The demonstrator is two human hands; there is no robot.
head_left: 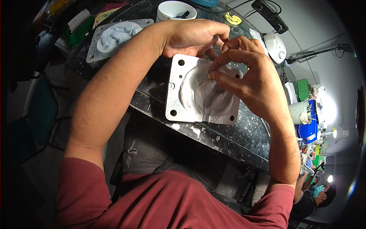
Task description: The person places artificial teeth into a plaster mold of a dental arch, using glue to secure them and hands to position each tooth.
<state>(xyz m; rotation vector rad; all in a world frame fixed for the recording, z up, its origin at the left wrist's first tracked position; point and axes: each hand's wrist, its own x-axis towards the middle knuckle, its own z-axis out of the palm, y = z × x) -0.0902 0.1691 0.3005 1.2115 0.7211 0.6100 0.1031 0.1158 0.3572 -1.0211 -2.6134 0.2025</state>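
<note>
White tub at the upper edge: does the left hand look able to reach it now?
Probably yes: the left hand appears near the white tub, whose top is open, and nothing visible blocks the way between them.

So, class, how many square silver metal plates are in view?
2: the nearer plate beneath the right hand, the farther plate beyond the left forearm; others may be hidden.

Shirt (179,206): dark red cloth, gathered into soft folds across the front
Left sleeve (82,191): short, same dark red, narrow hem near the elbow
Right sleeve (275,206): short, matching
Trousers (150,152): dark grey, one pale ragged mark (132,148), stain or wear unclear
Left hand (194,37): bare
Right hand (249,74): bare
</note>
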